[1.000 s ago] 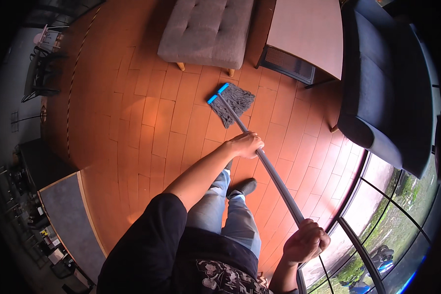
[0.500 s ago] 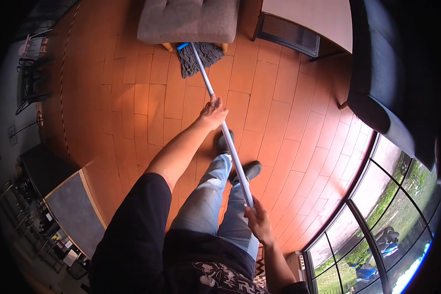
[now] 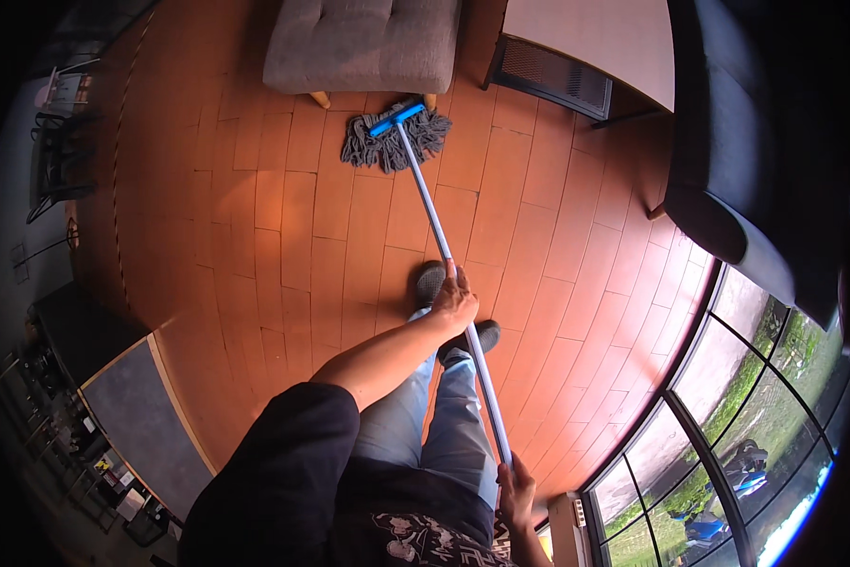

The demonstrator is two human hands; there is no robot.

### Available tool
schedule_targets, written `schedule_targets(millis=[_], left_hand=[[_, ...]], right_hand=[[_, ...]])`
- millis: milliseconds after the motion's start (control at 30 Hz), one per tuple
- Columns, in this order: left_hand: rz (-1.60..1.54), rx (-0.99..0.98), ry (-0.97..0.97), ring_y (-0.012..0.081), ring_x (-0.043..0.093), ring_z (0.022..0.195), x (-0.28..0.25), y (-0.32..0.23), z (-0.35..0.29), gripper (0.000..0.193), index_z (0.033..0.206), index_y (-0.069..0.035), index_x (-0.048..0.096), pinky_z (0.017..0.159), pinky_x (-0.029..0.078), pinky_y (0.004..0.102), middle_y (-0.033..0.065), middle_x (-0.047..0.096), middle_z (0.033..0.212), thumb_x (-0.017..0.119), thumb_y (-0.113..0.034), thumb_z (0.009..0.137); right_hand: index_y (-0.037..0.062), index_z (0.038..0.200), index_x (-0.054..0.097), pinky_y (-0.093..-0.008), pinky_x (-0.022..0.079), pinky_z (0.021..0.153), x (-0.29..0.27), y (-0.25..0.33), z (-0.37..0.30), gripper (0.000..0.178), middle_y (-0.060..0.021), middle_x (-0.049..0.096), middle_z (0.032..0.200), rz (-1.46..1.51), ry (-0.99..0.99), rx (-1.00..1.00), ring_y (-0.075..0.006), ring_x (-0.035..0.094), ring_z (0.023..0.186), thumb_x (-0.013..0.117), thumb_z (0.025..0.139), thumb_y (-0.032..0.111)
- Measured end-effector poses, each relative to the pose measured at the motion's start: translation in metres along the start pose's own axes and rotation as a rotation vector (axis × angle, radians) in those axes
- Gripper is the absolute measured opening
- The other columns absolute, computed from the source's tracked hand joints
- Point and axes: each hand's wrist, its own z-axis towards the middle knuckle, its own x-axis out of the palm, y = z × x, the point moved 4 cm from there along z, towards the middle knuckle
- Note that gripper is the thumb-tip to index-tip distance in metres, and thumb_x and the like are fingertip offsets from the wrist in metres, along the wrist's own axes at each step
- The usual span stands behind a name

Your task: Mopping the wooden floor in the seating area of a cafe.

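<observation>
A mop with a light grey pole point(image 3: 428, 201), a blue head bar and a grey stringy head point(image 3: 373, 146) rests on the orange-brown tiled floor point(image 3: 359, 217). My left hand point(image 3: 455, 300) is wrapped round the middle of the pole, above my shoes. Lower and to the right, my right hand point(image 3: 516, 493) grips the pole near its upper end, beside my right hip. The mop head lies just in front of a grey upholstered seat point(image 3: 363, 47) with wooden legs, its strands next to the right leg.
A table point(image 3: 600, 42) with a dark mesh shelf stands far right, beside a black sofa point(image 3: 718, 142). Large black-framed windows point(image 3: 718, 416) line the right side. At left are a dark-topped board with wooden edging point(image 3: 146, 406) and black chairs point(image 3: 56, 165).
The mop head has come out from under the seat's front edge toward me and turned, showing its blue bar fully. Both hands have moved back toward my body with the pole.
</observation>
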Motion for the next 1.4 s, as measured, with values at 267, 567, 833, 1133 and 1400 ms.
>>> schedule_targets(millis=[267,567,833,1133,1400], left_hand=[[-0.28,-0.213,-0.371,0.0487,0.025,0.138,-0.03,0.052,0.042,0.024,0.101,-0.003,0.069,0.115,0.021,0.0528,0.029,0.047,0.13,0.06,-0.02,0.086],[-0.413,-0.296,-0.38,0.0397,0.049,0.119,-0.019,0.045,0.012,0.028,0.096,-0.003,0.068,0.115,0.019,0.053,0.0262,0.059,0.11,0.068,-0.025,0.078],[-0.409,-0.55,-0.171,0.0365,0.029,0.14,0.031,0.24,-0.033,0.021,0.102,-0.009,0.067,0.106,0.035,0.0418,0.0181,0.043,0.14,0.067,-0.015,0.082],[-0.37,-0.367,-0.106,0.0474,0.022,0.14,0.056,0.174,-0.041,0.028,0.107,-0.01,0.07,0.116,0.013,0.0569,0.0219,0.049,0.133,0.064,-0.025,0.084],[-0.629,-0.238,-0.165,0.0518,0.03,0.134,0.071,0.035,-0.055,0.024,0.098,-0.008,0.071,0.11,0.018,0.0622,0.0245,0.057,0.123,0.061,-0.023,0.082]], right_hand=[[-0.0013,0.121,0.063,-0.0195,0.035,0.055,-0.02,0.075,0.078,0.036,0.0071,0.047,0.069,-0.027,0.034,-0.086,-0.0023,0.042,0.062,0.064,0.093,0.022],[-0.0004,0.111,0.065,-0.0222,0.035,0.051,-0.076,0.156,0.091,0.028,0.0054,0.046,0.063,-0.444,0.174,-0.094,-0.003,0.041,0.059,0.062,0.091,0.018],[-0.0004,0.107,0.061,-0.0324,0.044,0.057,0.108,0.189,0.143,0.024,-0.0094,0.05,0.063,-0.355,0.485,-0.248,-0.012,0.049,0.06,0.059,0.093,0.019],[0.0015,0.113,0.064,-0.0229,0.038,0.054,0.07,0.148,0.113,0.027,0.0039,0.049,0.067,-0.333,0.378,-0.167,-0.0046,0.044,0.061,0.058,0.093,0.018],[0.0016,0.098,0.066,-0.0259,0.039,0.054,-0.041,0.127,0.072,0.016,0.0017,0.045,0.062,-0.589,0.356,0.006,-0.0066,0.043,0.059,0.061,0.089,0.014]])
